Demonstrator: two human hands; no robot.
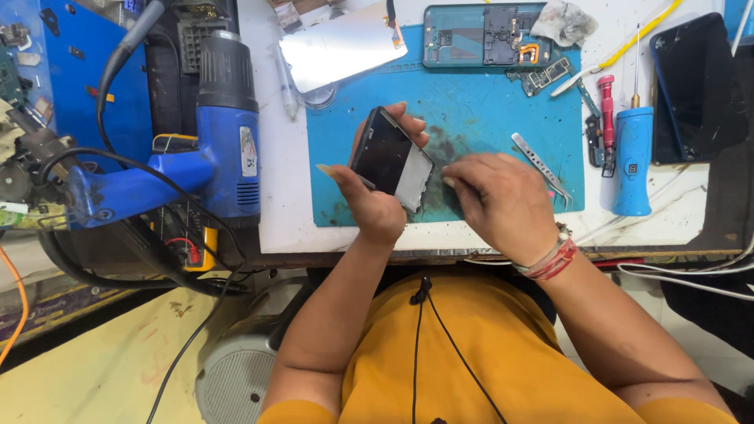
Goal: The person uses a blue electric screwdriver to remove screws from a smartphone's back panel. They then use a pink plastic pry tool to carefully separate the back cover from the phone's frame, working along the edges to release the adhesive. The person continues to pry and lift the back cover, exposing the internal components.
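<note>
My left hand [375,206] grips a dark phone screen panel [389,159], tilted above the blue work mat [487,126]. The thumb lies on the panel's near side and the fingers curl round its far edge. My right hand [501,202] rests on the mat just right of the panel, fingers bent, fingertips at the panel's lower right corner. I cannot tell whether it holds a small tool. A dark smear stains the mat between the two hands.
A blue heat gun [224,133] stands at the left. An opened phone body [481,35] and a shiny back cover [339,47] lie at the mat's far edge. Metal tweezers [542,166], a blue electric screwdriver [633,161] and a black phone [697,86] lie to the right.
</note>
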